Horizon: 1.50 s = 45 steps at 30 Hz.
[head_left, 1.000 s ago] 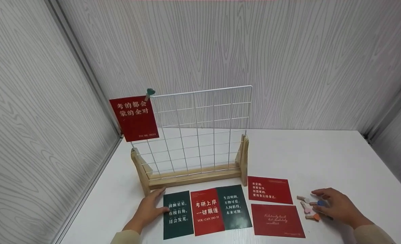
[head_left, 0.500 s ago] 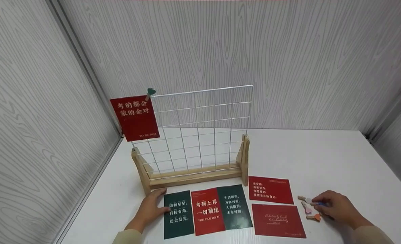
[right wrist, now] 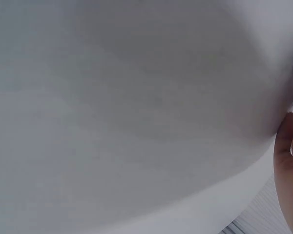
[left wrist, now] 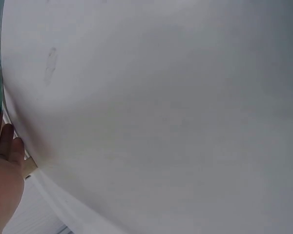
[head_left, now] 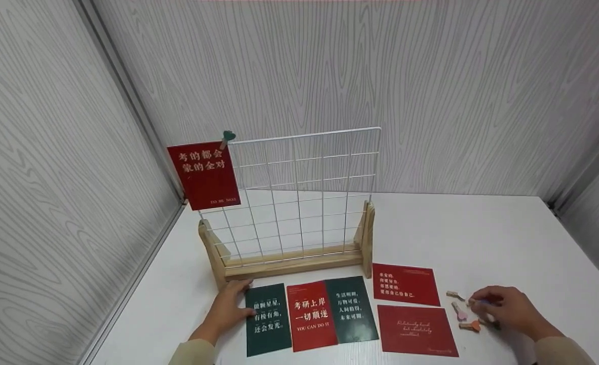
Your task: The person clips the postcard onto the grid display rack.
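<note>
My left hand (head_left: 226,309) rests on the table with the thumb on the left edge of a dark green card (head_left: 268,322) and fingertips close to the wooden foot of the wire grid stand (head_left: 299,197). In the left wrist view its fingers look straight. At the right, my right hand (head_left: 510,309) pinches a small blue clothespin (head_left: 493,301), mostly hidden by the fingers. Beside it lie a pink clothespin (head_left: 460,312), an orange clothespin (head_left: 470,326) and a wooden one (head_left: 454,295). A red card (head_left: 206,177) hangs at the grid's upper left under a green heart clothespin (head_left: 228,137).
Right of the green card lie a red card (head_left: 311,317) and another dark green card (head_left: 351,309). Two more red cards, an upper one (head_left: 406,285) and a lower one (head_left: 417,330), lie between these and the clothespins. Wood-grain panels (head_left: 456,91) stand behind the white table (head_left: 456,228).
My right fingers have come together on the blue clothespin, which has turned and is more covered. The left hand keeps its place by the green card.
</note>
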Each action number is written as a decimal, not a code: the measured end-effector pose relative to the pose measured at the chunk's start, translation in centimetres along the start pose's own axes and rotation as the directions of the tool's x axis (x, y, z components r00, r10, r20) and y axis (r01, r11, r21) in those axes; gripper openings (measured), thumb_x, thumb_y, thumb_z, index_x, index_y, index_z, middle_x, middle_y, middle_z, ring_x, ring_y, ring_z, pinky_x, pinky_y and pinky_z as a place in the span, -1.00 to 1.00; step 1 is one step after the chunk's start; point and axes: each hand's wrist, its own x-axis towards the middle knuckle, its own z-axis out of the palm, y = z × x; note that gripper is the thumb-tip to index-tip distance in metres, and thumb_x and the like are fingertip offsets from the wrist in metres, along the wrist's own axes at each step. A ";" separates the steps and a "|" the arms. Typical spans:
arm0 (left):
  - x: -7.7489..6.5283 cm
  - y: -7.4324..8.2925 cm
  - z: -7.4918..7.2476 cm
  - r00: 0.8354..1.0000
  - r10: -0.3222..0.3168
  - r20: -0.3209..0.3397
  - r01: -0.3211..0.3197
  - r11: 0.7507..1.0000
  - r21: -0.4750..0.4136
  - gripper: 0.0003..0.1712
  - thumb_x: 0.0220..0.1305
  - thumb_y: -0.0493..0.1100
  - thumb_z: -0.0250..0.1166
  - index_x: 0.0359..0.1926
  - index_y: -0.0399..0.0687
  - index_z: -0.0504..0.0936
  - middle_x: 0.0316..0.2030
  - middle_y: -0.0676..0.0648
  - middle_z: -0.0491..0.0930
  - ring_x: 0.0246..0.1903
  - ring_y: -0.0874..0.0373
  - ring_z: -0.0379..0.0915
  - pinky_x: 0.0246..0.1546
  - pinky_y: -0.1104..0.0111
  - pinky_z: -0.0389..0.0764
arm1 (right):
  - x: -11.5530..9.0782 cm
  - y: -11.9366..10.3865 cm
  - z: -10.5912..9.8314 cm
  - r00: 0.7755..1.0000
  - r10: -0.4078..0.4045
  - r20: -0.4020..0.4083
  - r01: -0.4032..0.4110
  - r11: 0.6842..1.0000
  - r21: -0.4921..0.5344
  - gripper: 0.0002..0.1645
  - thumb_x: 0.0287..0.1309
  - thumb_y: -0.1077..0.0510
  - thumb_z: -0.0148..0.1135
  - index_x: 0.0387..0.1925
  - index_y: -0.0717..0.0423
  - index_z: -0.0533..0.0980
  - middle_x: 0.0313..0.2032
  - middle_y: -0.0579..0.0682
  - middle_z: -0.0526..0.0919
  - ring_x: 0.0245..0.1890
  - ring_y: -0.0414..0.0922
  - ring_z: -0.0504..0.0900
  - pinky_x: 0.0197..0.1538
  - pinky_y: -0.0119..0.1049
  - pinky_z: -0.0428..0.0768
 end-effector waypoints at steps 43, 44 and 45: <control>0.6 3.6 -5.1 0.984 -0.012 -0.177 -0.050 0.939 -0.340 -0.34 0.10 -0.43 0.35 0.25 0.00 0.48 -0.30 -0.05 0.66 -0.34 0.11 0.58 -0.28 0.41 0.57 | 1.9 -4.9 0.1 0.996 -0.077 -0.045 0.088 0.907 0.413 -0.44 0.19 0.01 0.28 0.09 0.33 0.49 -0.09 0.13 0.64 -0.13 -0.22 0.61 -0.10 -0.33 0.60; 0.7 3.8 -5.2 0.983 -0.013 -0.185 -0.052 0.938 -0.343 -0.33 0.10 -0.42 0.35 0.25 0.01 0.48 -0.30 -0.05 0.67 -0.34 0.11 0.58 -0.28 0.42 0.57 | 2.0 -5.3 0.2 0.995 -0.090 -0.049 0.102 0.901 0.423 -0.44 0.19 0.01 0.27 0.09 0.33 0.49 -0.10 0.14 0.64 -0.12 -0.19 0.61 -0.10 -0.33 0.60; 0.8 4.1 -5.4 0.981 -0.015 -0.193 -0.053 0.938 -0.342 -0.33 0.10 -0.42 0.35 0.25 0.02 0.48 -0.30 -0.05 0.67 -0.34 0.11 0.58 -0.28 0.43 0.58 | 2.2 -5.7 0.3 0.993 -0.103 -0.054 0.116 0.896 0.430 -0.44 0.20 0.02 0.27 0.09 0.34 0.48 -0.10 0.14 0.64 -0.12 -0.17 0.62 -0.10 -0.33 0.60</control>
